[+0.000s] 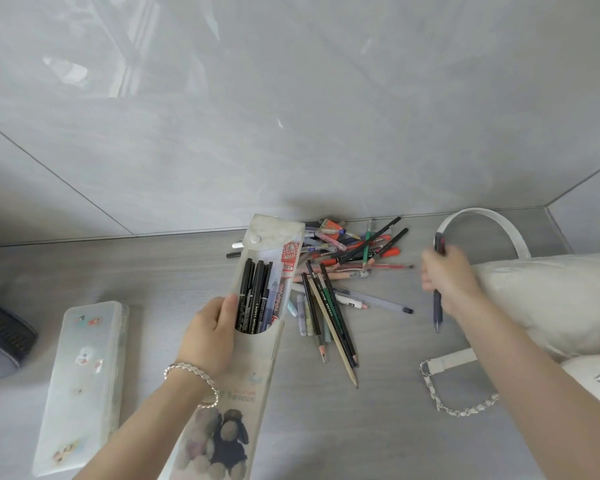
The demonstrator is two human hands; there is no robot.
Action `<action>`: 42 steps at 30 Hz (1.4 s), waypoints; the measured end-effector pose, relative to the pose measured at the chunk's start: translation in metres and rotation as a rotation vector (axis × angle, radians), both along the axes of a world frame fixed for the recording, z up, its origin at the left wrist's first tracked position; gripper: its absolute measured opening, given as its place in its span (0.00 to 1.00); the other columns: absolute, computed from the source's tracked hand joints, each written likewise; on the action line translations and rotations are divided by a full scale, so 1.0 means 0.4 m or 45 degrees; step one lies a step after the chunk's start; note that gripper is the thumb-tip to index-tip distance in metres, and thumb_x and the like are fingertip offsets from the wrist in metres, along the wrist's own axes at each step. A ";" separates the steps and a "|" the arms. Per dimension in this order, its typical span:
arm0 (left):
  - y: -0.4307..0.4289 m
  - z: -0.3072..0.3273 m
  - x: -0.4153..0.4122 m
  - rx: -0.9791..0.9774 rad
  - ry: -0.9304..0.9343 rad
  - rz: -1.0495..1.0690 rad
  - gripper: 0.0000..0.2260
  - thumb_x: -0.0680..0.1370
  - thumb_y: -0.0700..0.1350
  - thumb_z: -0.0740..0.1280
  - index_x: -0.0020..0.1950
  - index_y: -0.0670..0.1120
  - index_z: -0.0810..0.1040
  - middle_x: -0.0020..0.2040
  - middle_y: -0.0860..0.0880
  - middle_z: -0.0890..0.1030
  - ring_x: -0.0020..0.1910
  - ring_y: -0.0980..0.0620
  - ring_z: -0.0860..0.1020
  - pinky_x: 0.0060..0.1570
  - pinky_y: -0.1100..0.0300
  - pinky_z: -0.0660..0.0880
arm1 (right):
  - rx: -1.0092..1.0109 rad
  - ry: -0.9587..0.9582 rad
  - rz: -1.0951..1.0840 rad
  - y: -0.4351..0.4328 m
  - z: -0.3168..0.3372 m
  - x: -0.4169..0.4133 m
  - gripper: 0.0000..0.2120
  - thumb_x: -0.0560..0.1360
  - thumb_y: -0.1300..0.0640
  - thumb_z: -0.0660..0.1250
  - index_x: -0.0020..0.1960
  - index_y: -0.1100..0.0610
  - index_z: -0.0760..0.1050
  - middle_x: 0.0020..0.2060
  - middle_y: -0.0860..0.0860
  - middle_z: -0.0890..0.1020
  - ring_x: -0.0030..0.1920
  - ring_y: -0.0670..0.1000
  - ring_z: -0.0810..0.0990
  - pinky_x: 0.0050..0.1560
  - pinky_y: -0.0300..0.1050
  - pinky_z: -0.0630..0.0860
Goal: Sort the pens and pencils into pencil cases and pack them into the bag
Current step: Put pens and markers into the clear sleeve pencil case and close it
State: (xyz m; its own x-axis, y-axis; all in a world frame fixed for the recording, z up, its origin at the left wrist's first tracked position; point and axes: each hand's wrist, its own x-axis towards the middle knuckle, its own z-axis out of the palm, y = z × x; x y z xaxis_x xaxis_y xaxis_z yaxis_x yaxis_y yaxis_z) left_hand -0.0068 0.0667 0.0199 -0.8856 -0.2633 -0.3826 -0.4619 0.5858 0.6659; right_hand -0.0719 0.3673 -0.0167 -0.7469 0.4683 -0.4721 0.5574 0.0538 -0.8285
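Grey tabletop [153, 271], grey wall panels behind. L hand [210, 336]: thumb and fingers curl round the flap-top pouch [246, 372], gripping its left edge. Flap is open; black pens [253, 299] stand inside. Bracelet [191, 375] on L wrist. R hand [447, 277], motion-blurred: fingers wrap round a dark pen [438, 311], approx. upright, just beside the white bag [551, 306]. Pens/pencils pile [343, 271] lies loose between the hands. Frosted case [84, 382] lies flat, left of L arm. Chain strap [458, 400] near the bag.
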 end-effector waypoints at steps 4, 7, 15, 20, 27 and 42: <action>0.012 0.013 0.007 0.008 0.007 -0.042 0.18 0.81 0.49 0.54 0.36 0.42 0.71 0.31 0.48 0.71 0.31 0.52 0.68 0.32 0.59 0.63 | 0.704 -0.380 0.664 -0.017 -0.057 0.019 0.10 0.73 0.62 0.61 0.54 0.57 0.70 0.43 0.59 0.78 0.44 0.60 0.78 0.39 0.43 0.70; 0.013 0.022 0.013 0.015 0.006 -0.060 0.18 0.81 0.49 0.54 0.34 0.43 0.69 0.30 0.49 0.70 0.30 0.53 0.66 0.30 0.60 0.62 | 0.949 -0.319 0.759 -0.030 -0.066 0.027 0.15 0.77 0.59 0.59 0.63 0.58 0.68 0.53 0.62 0.79 0.55 0.63 0.76 0.48 0.48 0.71; -0.009 0.023 0.034 -0.003 -0.030 -0.020 0.18 0.81 0.49 0.54 0.34 0.43 0.67 0.30 0.49 0.68 0.30 0.52 0.65 0.30 0.58 0.61 | 1.076 -0.125 0.796 -0.025 0.005 0.054 0.12 0.77 0.54 0.61 0.54 0.63 0.72 0.52 0.61 0.71 0.48 0.61 0.75 0.42 0.47 0.64; -0.010 0.014 0.044 -0.025 -0.044 -0.031 0.18 0.81 0.50 0.54 0.34 0.43 0.67 0.30 0.49 0.68 0.30 0.51 0.65 0.30 0.58 0.61 | 0.642 0.319 0.568 -0.063 0.121 0.086 0.03 0.74 0.57 0.66 0.42 0.52 0.73 0.33 0.51 0.77 0.35 0.48 0.80 0.39 0.41 0.73; 0.006 0.008 0.066 -0.029 -0.033 -0.122 0.19 0.81 0.52 0.53 0.45 0.38 0.75 0.35 0.48 0.74 0.33 0.52 0.69 0.34 0.60 0.65 | -0.255 0.550 0.428 -0.181 0.299 0.146 0.07 0.74 0.61 0.66 0.38 0.54 0.75 0.20 0.47 0.72 0.23 0.43 0.67 0.23 0.30 0.62; 0.039 0.048 0.118 0.014 0.067 -0.236 0.13 0.80 0.51 0.55 0.40 0.49 0.72 0.33 0.53 0.75 0.33 0.57 0.72 0.32 0.62 0.65 | 0.325 0.080 1.056 -0.358 0.198 0.220 0.08 0.71 0.50 0.69 0.44 0.54 0.74 0.36 0.49 0.80 0.35 0.47 0.78 0.37 0.39 0.73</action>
